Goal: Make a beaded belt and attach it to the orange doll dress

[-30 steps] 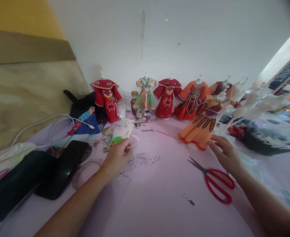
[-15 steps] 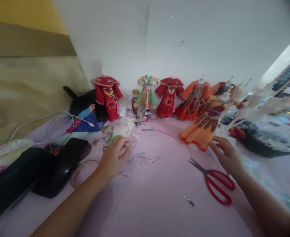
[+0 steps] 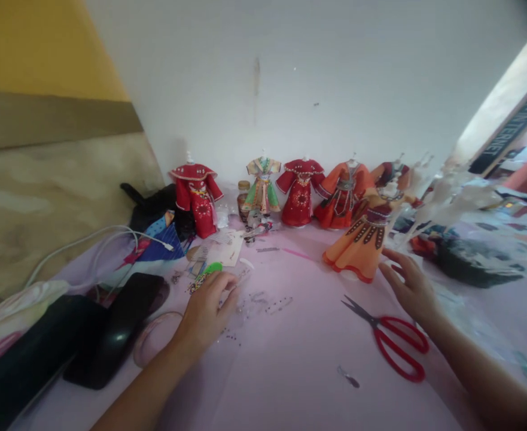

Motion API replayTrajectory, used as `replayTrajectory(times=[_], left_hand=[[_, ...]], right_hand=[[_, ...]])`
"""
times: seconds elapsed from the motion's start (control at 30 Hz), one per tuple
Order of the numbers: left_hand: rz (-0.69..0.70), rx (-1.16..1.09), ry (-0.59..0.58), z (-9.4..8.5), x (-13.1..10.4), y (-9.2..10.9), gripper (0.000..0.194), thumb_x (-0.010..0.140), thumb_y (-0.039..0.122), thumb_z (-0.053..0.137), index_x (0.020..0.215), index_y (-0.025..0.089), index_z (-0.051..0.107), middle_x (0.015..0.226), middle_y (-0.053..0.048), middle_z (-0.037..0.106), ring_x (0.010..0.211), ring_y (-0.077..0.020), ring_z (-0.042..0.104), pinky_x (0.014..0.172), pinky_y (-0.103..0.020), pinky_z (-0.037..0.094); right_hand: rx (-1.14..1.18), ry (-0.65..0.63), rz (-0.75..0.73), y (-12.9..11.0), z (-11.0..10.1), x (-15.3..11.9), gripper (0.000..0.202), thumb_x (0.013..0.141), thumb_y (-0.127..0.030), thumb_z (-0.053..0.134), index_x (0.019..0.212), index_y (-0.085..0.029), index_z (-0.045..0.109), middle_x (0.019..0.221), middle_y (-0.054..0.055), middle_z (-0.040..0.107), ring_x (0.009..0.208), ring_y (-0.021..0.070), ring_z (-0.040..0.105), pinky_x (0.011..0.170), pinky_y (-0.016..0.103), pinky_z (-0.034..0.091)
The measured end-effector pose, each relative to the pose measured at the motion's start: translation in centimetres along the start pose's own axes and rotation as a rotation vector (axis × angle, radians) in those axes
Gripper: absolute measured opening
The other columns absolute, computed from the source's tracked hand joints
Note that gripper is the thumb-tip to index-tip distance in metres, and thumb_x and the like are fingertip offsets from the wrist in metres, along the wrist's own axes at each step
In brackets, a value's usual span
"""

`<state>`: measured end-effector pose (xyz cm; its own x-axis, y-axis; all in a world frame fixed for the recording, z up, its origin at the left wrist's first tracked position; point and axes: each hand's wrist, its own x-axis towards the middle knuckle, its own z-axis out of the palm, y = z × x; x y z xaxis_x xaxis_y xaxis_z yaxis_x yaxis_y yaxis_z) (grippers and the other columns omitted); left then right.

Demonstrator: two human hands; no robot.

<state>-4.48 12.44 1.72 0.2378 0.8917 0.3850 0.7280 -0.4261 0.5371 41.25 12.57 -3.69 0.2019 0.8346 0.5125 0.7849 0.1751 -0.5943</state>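
Over the beads and small clear bits on the pink table [image 3: 281,359], my left hand [image 3: 212,305] is low with its fingers loosely curved and thumb apart, nothing visible in it. A green round piece [image 3: 213,267] lies just beyond its fingertips. My right hand [image 3: 409,284] has its fingers spread beside the skirt of an orange doll dress [image 3: 357,248], which stands on its form; whether the fingertips touch it is unclear. Red-handled scissors [image 3: 391,338] lie partly open below that hand. A small silvery item [image 3: 348,377] rests nearer the front.
Along the wall stand red doll dresses [image 3: 203,203], a green one [image 3: 263,188] and another orange one [image 3: 346,194]. At left are a black case [image 3: 115,329], a white cable [image 3: 79,240] and a ring [image 3: 144,341]. A dark tray [image 3: 469,263] sits at right.
The camera view has tilted up slightly, so the dresses appear lower. Both hands hold nearly the same places and poses. The orange dress still stands beside my right hand.
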Motion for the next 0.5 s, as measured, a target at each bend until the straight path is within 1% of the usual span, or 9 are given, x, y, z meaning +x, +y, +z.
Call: replayTrajectory(times=[0.07,0.13,0.2,0.27,0.37,0.43,0.5], left_hand=[[-0.007,0.014,0.002,-0.1,-0.1,0.1,0.019,0.094,0.034,0.051,0.089,0.021,0.064,0.092,-0.006,0.07,0.089,-0.0221,0.069,0.081,-0.036,0.054],[-0.026,0.021,0.007,-0.2,-0.2,0.2,0.019,0.094,0.035,0.052,0.091,0.022,0.065,0.094,-0.006,0.072,0.09,-0.0222,0.07,0.077,-0.034,0.055],[-0.028,0.036,0.012,-0.2,0.0,0.1,0.019,0.093,0.036,0.054,0.093,0.023,0.067,0.093,-0.005,0.073,0.086,-0.0216,0.071,0.072,-0.032,0.056],[-0.012,0.052,0.021,-0.1,0.3,0.1,0.019,0.092,0.037,0.055,0.09,0.022,0.067,0.09,-0.005,0.073,0.082,-0.0216,0.071,0.071,-0.032,0.056],[0.035,0.061,0.06,0.2,0.7,0.1,0.02,0.091,0.038,0.056,0.087,0.022,0.068,0.085,-0.004,0.073,0.077,-0.0214,0.071,0.073,-0.033,0.057],[0.063,0.063,0.08,0.3,0.8,0.2,0.021,0.091,0.039,0.057,0.088,0.022,0.069,0.085,-0.003,0.073,0.075,-0.0207,0.071,0.073,-0.033,0.058],[0.086,0.07,0.078,0.2,0.7,0.6,0.02,0.091,0.038,0.058,0.089,0.022,0.07,0.086,-0.003,0.073,0.076,-0.0202,0.071,0.073,-0.033,0.058]], right_hand=[[0.035,0.05,-0.001,-0.5,-0.1,0.2,0.052,0.101,-0.054,0.054,0.139,-0.019,0.06,0.133,0.018,0.062,0.12,0.0355,0.064,0.099,0.056,0.055],[0.081,0.101,-0.005,-1.0,-0.4,0.8,0.053,0.1,-0.054,0.055,0.139,-0.02,0.059,0.134,0.018,0.061,0.123,0.0347,0.062,0.102,0.056,0.054],[0.137,0.146,-0.013,-1.6,-0.8,1.8,0.053,0.099,-0.056,0.055,0.14,-0.021,0.057,0.136,0.017,0.06,0.126,0.0333,0.06,0.102,0.053,0.054],[0.19,0.178,-0.031,-2.3,-1.2,3.4,0.056,0.099,-0.058,0.056,0.141,-0.022,0.055,0.14,0.016,0.058,0.13,0.0317,0.059,0.105,0.05,0.054],[0.236,0.158,-0.082,-3.8,-1.3,6.1,0.062,0.095,-0.062,0.061,0.143,-0.024,0.054,0.144,0.015,0.058,0.134,0.0318,0.056,0.107,0.049,0.051],[0.242,0.137,-0.102,-4.7,-0.9,7.7,0.065,0.091,-0.063,0.065,0.141,-0.023,0.056,0.139,0.015,0.061,0.131,0.0329,0.058,0.107,0.051,0.05],[0.235,0.125,-0.105,-5.5,-0.4,8.7,0.063,0.091,-0.062,0.064,0.138,-0.022,0.058,0.133,0.015,0.065,0.125,0.0336,0.06,0.106,0.052,0.05]])
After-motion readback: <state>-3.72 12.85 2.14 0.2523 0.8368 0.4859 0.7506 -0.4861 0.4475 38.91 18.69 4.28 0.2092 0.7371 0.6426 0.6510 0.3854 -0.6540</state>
